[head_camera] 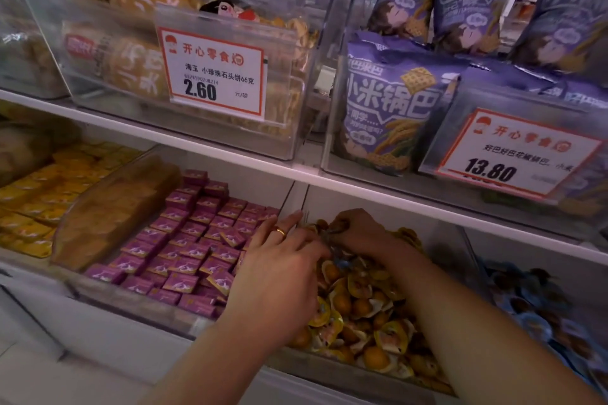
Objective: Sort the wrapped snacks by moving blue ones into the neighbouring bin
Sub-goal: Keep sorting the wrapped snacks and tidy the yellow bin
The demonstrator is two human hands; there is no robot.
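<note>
Your right hand [355,233] pinches blue-wrapped snacks [342,258] at the back of the yellow-snack bin [329,362]; your left hand [279,273] lies relaxed beside it. Likely light, crinkly, slippery: grip the twisted wrapper ends. The blue bin [539,306] sits right.

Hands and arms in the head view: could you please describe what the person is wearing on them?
Both forearms are bare, with no sleeves, gloves or watch in view. The left hand wears a plain gold band on one finger. The right hand shows no ring or other jewellery that can be made out.
</note>
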